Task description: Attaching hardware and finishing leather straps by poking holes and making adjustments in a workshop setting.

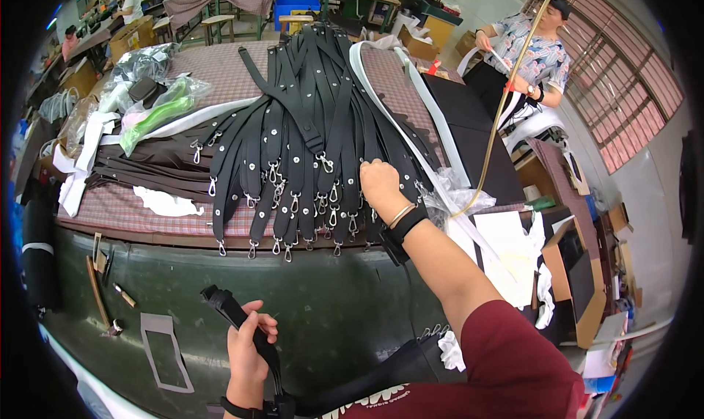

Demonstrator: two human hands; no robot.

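A large pile of black straps (pixel 299 118) fans out across the checked cloth, with silver snap hooks (pixel 295 203) and metal rivets at the near ends. My right hand (pixel 380 186) reaches over the pile's right side, its fingers closed against the straps. What they pinch, if anything, is hidden. Low in the view, my left hand (pixel 249 349) holds a black strap (pixel 233 310), thumb and fingers around it. That strap's upper end has a black buckle-like piece, and its lower part hangs down toward my lap.
The dark green tabletop (pixel 308 272) carries a grey rectangular frame (pixel 178 381), a hammer (pixel 98 294) and a small tool (pixel 125 295). Plastic bags (pixel 165 107) lie left. White sheets (pixel 506 247) and an open carton (pixel 579 280) are right. Another person (pixel 524 60) works at the back right.
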